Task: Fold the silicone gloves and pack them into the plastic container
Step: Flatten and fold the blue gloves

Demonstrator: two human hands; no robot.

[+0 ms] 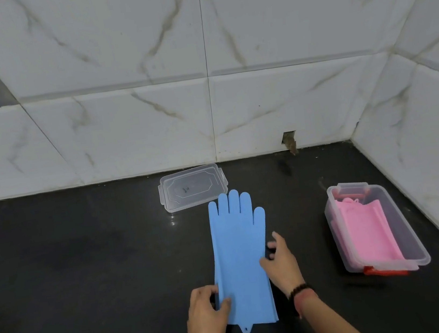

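A blue silicone glove (238, 251) lies flat on the black counter, fingers pointing at the wall, cuff toward me. My left hand (205, 312) grips the glove's left edge near the cuff, thumb on top. My right hand (281, 262) rests at the glove's right edge, thumb on the blue surface and fingers spread beside it. The clear plastic container (409, 238) stands to the right, holding a folded pink glove (368, 233). Its clear lid (191, 187) lies apart near the wall, just beyond the blue fingertips.
The black counter (86, 269) meets white marble-look tiled walls at the back and on the right. A small broken hole (289, 141) shows at the base of the back wall. The container has red latches (382, 271) at its near end.
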